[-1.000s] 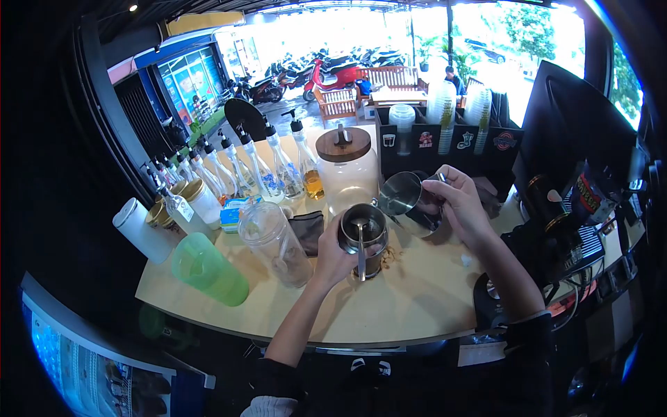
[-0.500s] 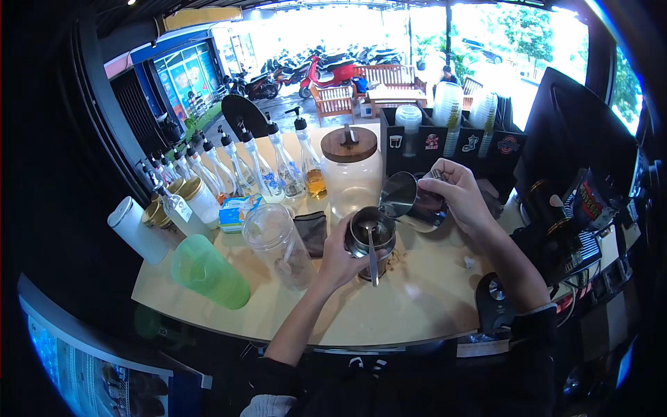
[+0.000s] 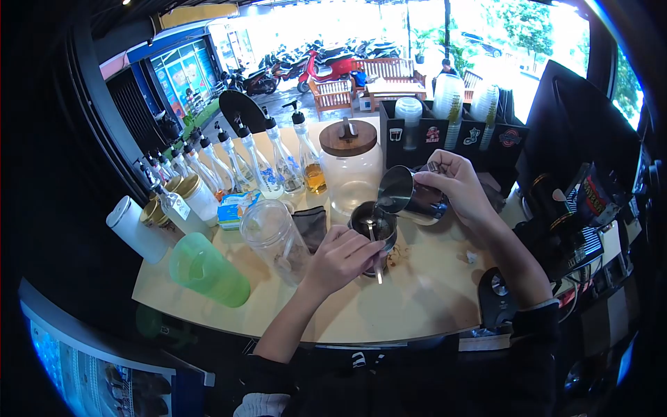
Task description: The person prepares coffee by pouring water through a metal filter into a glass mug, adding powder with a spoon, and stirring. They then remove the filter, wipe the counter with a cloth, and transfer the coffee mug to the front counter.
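Observation:
My right hand is closed on the handle of a steel milk pitcher. The pitcher leans to the left, its lip just over the rim of a metal cup. In that cup stands a long spoon, its handle sticking out toward me. Fingers of my left hand are pinched round the spoon at the cup's near edge. Dark contents show inside the cup, though I cannot make out what they are. Brown spills lie on the table beside its base.
A lidded glass jar stands behind the cup. To the left are a clear plastic jar, a green jug and several pump bottles. A black cup holder is at the back, a dark screen at right.
My left hand has let go of the cup's side and taken hold of the spoon. The pitcher stays tilted at the cup, shifted only slightly.

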Demonstrator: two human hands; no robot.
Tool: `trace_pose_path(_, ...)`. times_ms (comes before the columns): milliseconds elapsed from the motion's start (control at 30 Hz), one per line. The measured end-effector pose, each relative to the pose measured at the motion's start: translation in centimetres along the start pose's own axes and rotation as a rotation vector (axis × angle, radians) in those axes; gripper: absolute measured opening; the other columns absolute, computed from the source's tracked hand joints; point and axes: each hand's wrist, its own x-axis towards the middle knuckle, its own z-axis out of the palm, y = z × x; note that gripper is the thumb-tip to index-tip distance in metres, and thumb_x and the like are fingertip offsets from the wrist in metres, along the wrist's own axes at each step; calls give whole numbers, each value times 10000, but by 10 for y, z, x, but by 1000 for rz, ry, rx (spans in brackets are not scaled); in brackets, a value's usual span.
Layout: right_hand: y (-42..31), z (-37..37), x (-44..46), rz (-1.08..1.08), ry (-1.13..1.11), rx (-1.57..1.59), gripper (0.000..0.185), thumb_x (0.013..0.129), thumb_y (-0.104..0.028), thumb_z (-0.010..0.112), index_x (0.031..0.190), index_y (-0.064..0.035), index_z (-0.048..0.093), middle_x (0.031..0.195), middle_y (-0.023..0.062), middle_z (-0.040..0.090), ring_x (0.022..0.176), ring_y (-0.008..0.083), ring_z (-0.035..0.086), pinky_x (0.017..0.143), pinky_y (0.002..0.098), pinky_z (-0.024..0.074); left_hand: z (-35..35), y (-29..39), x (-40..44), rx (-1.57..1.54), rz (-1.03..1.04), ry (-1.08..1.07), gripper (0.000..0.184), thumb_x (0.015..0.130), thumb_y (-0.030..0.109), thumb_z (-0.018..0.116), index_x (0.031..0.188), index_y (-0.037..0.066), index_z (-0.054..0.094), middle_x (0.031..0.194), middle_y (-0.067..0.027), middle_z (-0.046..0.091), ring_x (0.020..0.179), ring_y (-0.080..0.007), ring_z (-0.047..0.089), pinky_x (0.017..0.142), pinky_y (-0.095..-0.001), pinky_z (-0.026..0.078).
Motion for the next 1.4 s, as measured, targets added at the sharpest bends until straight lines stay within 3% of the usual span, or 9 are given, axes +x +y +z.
trace_pose_path(267, -6, 2, 1, 29, -1, -6, 155, 844, -10, 650, 778, -26, 511, 773, 29, 603, 707, 83, 641, 616, 194, 550, -7, -2, 0, 54, 93, -10, 299, 707, 111, 782, 990, 81, 691, 761, 30, 617, 674, -131, 584, 673, -297, 420)
trace_pose_path(567, -5, -1, -1, 27, 33, 40, 167, 855, -12, 640, 764, -26, 500, 755, 19, 585, 706, 83, 640, 617, 195, 561, -21, -10, 13, 76, 8, 162, 287, 726, 51, 751, 1004, 68, 678, 734, 2, 581, 653, -160, 563, 651, -314, 435)
trace_pose_path(733, -5, -3, -2, 21, 35, 28, 164, 856, -7, 636, 763, -25, 501, 754, 23, 588, 704, 83, 639, 627, 200, 567, -30, -12, 18, 30, -161, 244, 199, 767, 35, 726, 957, 79, 690, 677, -24, 564, 607, -178, 543, 604, -314, 425)
trace_pose_path(1167, -11, 8, -3, 11, 7, 4, 149, 845, -11, 649, 775, -18, 518, 753, 34, 606, 714, 94, 655, 612, 195, 561, -29, -12, 16, 4, -193, 235, 180, 775, 24, 718, 945, 75, 687, 690, -41, 590, 620, -187, 551, 601, -313, 427)
trace_pose_path(1233, -13, 8, -5, 8, 4, -16, 153, 844, -13, 651, 774, -21, 516, 750, 30, 604, 715, 91, 654, 610, 195, 559, -28, -12, 15, -36, -229, 228, 110, 813, 41, 689, 920, 40, 713, 750, -56, 637, 630, -189, 524, 570, -299, 402)
trace_pose_path(1400, -17, 9, -11, 12, 6, -17, 163, 845, -21, 654, 770, -32, 510, 732, 11, 591, 691, 51, 622, 620, 191, 550, -27, -12, 17, -10, -191, 216, 195, 771, 22, 720, 956, 68, 678, 702, -46, 592, 630, -194, 553, 604, -315, 433)
